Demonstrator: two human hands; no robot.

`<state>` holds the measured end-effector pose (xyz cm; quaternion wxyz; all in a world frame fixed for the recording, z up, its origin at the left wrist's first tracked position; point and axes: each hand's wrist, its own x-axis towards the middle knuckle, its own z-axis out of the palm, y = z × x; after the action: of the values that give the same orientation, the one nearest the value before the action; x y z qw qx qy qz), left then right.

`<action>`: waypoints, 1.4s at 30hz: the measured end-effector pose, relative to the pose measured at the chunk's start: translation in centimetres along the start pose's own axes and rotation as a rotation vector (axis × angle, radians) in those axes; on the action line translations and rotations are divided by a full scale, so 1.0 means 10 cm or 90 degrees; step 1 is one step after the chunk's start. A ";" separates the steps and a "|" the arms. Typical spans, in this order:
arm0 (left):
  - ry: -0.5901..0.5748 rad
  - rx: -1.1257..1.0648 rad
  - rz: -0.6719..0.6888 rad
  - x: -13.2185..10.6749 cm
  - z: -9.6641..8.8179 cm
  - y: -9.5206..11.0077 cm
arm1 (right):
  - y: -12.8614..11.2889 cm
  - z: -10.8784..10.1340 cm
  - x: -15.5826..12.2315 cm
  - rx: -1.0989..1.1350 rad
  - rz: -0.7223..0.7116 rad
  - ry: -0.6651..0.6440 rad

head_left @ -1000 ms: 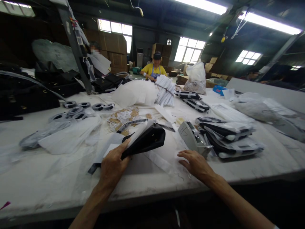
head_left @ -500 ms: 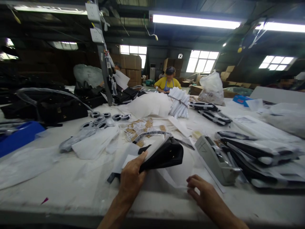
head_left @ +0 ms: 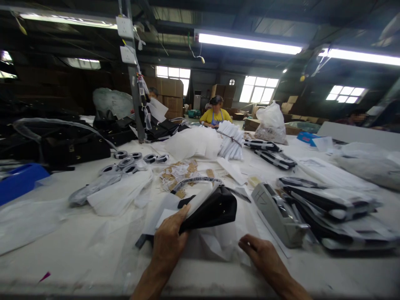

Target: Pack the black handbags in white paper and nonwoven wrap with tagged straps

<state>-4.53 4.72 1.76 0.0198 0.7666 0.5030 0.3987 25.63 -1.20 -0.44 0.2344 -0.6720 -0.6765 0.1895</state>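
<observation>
My left hand (head_left: 167, 243) grips the near end of a small black bag (head_left: 212, 210), thumb on top, lifting it a little off the white table (head_left: 62, 258). White paper (head_left: 200, 200) sticks out of the bag's top. My right hand (head_left: 262, 258) lies at the table's near edge, fingers curled on a crumpled clear plastic sheet (head_left: 218, 243) under the bag. A grey tape dispenser (head_left: 276, 212) stands just right of the bag.
Bagged black items (head_left: 331, 208) pile up at the right. Tape rolls (head_left: 134, 158), paper tags (head_left: 178, 173) and white wrapping (head_left: 118, 193) lie beyond the bag. Black bags (head_left: 71, 146) and a blue bin (head_left: 18, 181) sit left. A person in yellow (head_left: 215, 114) works at the far end.
The view lifted and swung left. My right hand drew back from beside the tape dispenser to the table's near edge. The clear plastic under the bag is now bunched up.
</observation>
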 end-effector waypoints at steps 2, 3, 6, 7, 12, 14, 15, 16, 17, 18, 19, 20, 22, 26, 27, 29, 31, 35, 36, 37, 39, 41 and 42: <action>0.002 0.002 -0.007 0.00 0.00 0.00 | -0.04 -0.05 0.00 -0.099 0.015 -0.008; 0.003 0.003 -0.010 0.00 0.01 -0.01 | -0.07 -0.08 0.01 -0.155 0.028 -0.015; 0.004 0.008 -0.011 -0.01 0.01 -0.01 | -0.13 -0.21 -0.02 -0.277 0.012 -0.052; 0.001 0.011 -0.011 -0.01 0.01 -0.01 | -0.13 -0.26 -0.04 -0.288 -0.006 -0.077; -0.014 0.020 -0.020 -0.01 -0.01 0.00 | -0.01 -0.64 -0.24 -0.183 -0.008 -0.163; -0.010 0.018 -0.022 0.00 -0.02 0.01 | -0.01 -0.77 -0.27 -0.126 -0.016 -0.156; -0.006 0.018 -0.024 0.01 -0.03 0.02 | -0.04 -0.81 -0.26 -0.107 -0.027 -0.150; -0.002 0.017 -0.025 0.01 -0.03 0.02 | -0.07 -0.83 -0.24 -0.096 -0.039 -0.138; 0.001 0.015 -0.026 0.02 -0.04 0.02 | -0.12 -0.83 -0.21 -0.090 -0.050 -0.122; 0.003 0.012 -0.027 0.02 -0.04 0.03 | -0.16 -0.79 -0.17 -0.086 -0.060 -0.102; 0.006 0.010 -0.026 0.02 -0.05 0.02 | -0.19 -0.73 -0.13 -0.083 -0.070 -0.078; 0.007 0.010 -0.026 0.02 -0.05 0.02 | -0.21 -0.64 -0.08 -0.082 -0.081 -0.056; 0.005 0.014 -0.027 0.02 -0.06 0.00 | -0.18 -0.43 0.00 -0.104 -0.104 -0.041; 0.006 0.016 -0.004 0.01 -0.05 -0.04 | 0.18 -0.11 0.10 -0.231 -0.170 -0.109; 0.010 0.013 0.007 0.00 -0.04 -0.05 | 0.32 -0.09 0.12 -0.257 -0.200 -0.112; 0.028 0.009 0.021 -0.01 -0.03 -0.06 | 0.58 -0.15 0.18 -0.310 -0.246 -0.085; 0.048 0.008 0.030 -0.02 -0.01 -0.05 | 0.78 -0.27 0.26 -0.375 -0.245 -0.022; 0.056 -0.007 0.031 -0.04 0.02 -0.04 | 0.68 -0.47 0.43 -0.440 -0.216 0.144; 0.053 -0.014 0.027 -0.05 0.02 -0.03 | 0.54 -0.46 0.45 -0.420 -0.233 0.155; 0.049 -0.019 0.021 -0.05 0.01 -0.03 | 0.37 -0.41 0.47 -0.388 -0.259 0.147; 0.040 -0.027 0.003 -0.05 0.00 -0.04 | -0.01 -0.20 0.49 -0.294 -0.311 0.086; 0.029 -0.038 -0.019 -0.03 -0.03 -0.05 | -0.36 0.09 0.52 -0.202 -0.322 0.022; 0.026 -0.045 -0.031 -0.02 -0.06 -0.06 | -0.51 0.25 0.55 -0.169 -0.330 -0.005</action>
<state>-5.37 4.62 1.75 0.0464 0.7447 0.5072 0.4314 20.12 4.27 0.74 0.1822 -0.5011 -0.8453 0.0354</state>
